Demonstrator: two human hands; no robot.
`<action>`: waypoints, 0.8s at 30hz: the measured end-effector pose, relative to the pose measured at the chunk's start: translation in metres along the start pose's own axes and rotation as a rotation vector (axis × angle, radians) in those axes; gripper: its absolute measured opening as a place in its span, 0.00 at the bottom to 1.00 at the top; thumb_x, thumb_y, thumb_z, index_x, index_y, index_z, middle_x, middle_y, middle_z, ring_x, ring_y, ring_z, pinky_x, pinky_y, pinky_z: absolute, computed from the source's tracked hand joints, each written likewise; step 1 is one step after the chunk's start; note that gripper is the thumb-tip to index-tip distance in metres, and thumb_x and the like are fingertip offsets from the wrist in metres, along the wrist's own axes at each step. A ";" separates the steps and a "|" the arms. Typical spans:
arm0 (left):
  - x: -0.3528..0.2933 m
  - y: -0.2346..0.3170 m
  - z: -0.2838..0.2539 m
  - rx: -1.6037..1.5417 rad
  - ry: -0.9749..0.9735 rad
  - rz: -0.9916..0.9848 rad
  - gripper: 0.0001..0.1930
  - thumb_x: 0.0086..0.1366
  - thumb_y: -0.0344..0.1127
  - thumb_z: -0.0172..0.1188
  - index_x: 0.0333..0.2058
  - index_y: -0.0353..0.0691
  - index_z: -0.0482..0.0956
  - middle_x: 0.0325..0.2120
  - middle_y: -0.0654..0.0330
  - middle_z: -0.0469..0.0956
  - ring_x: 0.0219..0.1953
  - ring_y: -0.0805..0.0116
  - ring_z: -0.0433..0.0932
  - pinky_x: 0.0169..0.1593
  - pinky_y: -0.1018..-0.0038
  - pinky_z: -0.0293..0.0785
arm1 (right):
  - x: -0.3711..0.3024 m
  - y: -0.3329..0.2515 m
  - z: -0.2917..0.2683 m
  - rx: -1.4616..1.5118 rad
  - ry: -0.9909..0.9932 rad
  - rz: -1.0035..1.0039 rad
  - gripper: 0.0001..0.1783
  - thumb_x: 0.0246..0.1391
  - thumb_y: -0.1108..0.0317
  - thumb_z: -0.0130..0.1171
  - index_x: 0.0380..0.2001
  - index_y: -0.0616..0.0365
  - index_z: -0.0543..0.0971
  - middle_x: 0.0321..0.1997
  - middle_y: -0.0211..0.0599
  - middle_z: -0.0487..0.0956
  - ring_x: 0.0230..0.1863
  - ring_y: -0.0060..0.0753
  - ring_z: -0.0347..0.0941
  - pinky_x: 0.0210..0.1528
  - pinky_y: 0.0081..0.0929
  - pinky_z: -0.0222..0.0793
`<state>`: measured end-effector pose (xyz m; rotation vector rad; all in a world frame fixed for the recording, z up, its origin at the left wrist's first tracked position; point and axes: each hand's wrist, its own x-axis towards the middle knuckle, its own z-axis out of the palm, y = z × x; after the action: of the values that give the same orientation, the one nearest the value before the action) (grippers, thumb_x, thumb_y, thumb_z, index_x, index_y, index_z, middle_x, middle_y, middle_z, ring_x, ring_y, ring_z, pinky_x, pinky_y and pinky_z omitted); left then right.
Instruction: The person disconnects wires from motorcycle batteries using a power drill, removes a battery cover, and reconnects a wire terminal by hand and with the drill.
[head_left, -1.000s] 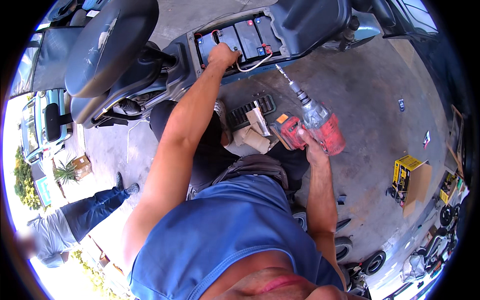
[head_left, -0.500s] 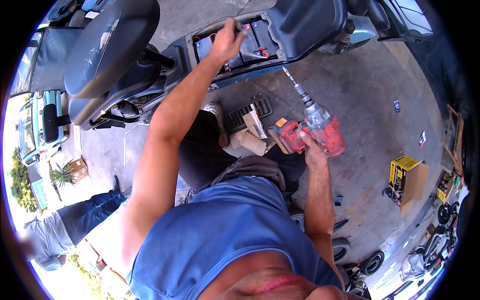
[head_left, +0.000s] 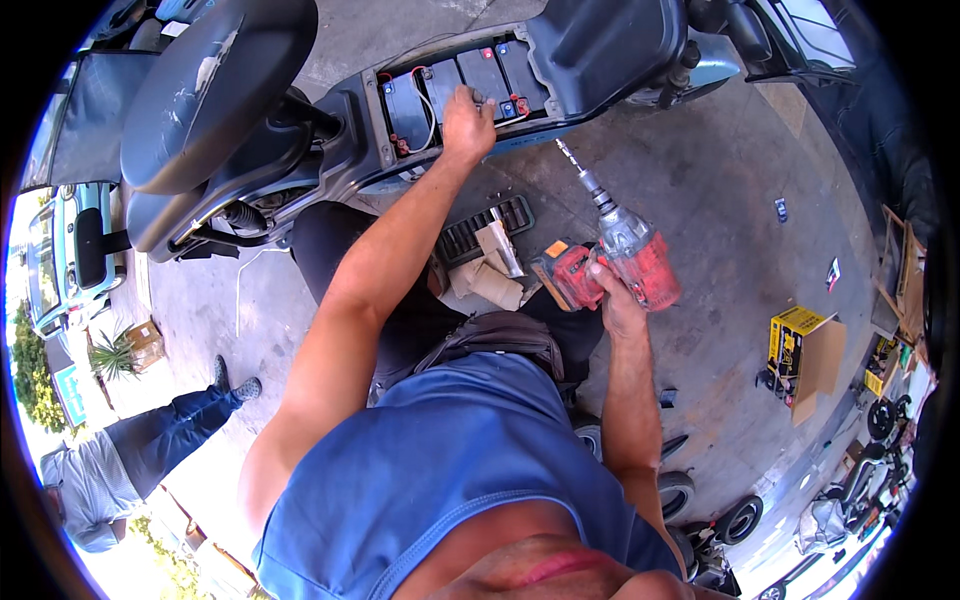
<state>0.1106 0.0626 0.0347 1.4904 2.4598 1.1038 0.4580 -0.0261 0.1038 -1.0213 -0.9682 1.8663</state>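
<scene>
My right hand grips a red and grey cordless impact driver by its handle. Its long bit points up and left toward the scooter's battery bay. Over the near edge of that open bay is my left hand, fingers curled together; what they hold, if anything, is too small to make out. Several dark batteries sit side by side in the bay, with red and blue terminals. A white cable loops across them, left of my hand. My hand hides part of the middle battery.
A socket tray and torn cardboard lie on the floor between me and the scooter. The scooter seat stands raised at left. An open yellow-black box is at right. A person is at lower left.
My left hand has moved down toward me, from over the middle of the bay to its near edge, uncovering more batteries and the white cable. The impact driver stays in my right hand.
</scene>
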 end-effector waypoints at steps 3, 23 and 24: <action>-0.012 -0.005 0.007 -0.019 -0.079 -0.001 0.17 0.68 0.40 0.61 0.42 0.32 0.68 0.31 0.39 0.80 0.33 0.36 0.78 0.40 0.49 0.74 | -0.001 0.001 -0.002 0.006 -0.002 0.005 0.16 0.51 0.78 0.71 0.44 0.56 0.81 0.42 0.29 0.82 0.44 0.25 0.78 0.49 0.30 0.75; 0.005 0.012 0.043 0.078 -0.210 -0.078 0.19 0.71 0.48 0.58 0.45 0.37 0.69 0.29 0.41 0.84 0.33 0.38 0.84 0.38 0.47 0.78 | 0.001 -0.004 -0.004 -0.026 0.000 -0.008 0.17 0.51 0.78 0.71 0.44 0.56 0.81 0.41 0.28 0.82 0.42 0.24 0.78 0.47 0.29 0.75; 0.007 0.014 0.042 0.060 -0.217 -0.121 0.19 0.71 0.48 0.57 0.46 0.36 0.69 0.29 0.40 0.83 0.34 0.37 0.84 0.39 0.47 0.78 | 0.002 -0.005 -0.003 -0.026 0.007 -0.004 0.17 0.51 0.79 0.71 0.45 0.56 0.81 0.41 0.28 0.82 0.43 0.24 0.78 0.48 0.29 0.75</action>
<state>0.1338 0.0944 0.0141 1.3740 2.4151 0.8082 0.4613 -0.0218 0.1069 -1.0399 -0.9916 1.8499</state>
